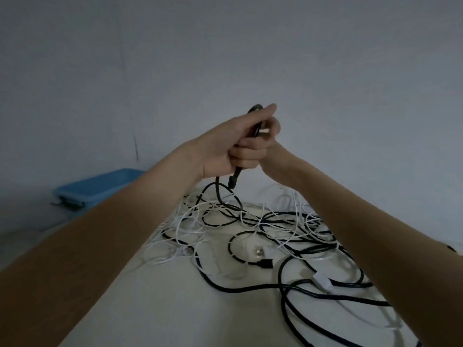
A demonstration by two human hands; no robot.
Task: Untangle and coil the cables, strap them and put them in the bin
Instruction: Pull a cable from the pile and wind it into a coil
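The tangle of black and white cables covers the middle and right of the worktop. The near left part of the worktop is free. The blue bin stands at the far left, apart from the tangle, with open floor beside it.

A white table fills the lower part of the view — its surface pale and smooth. Behind the table rises a plain grey wall, marked by a thin dark vertical line above the table's far left.
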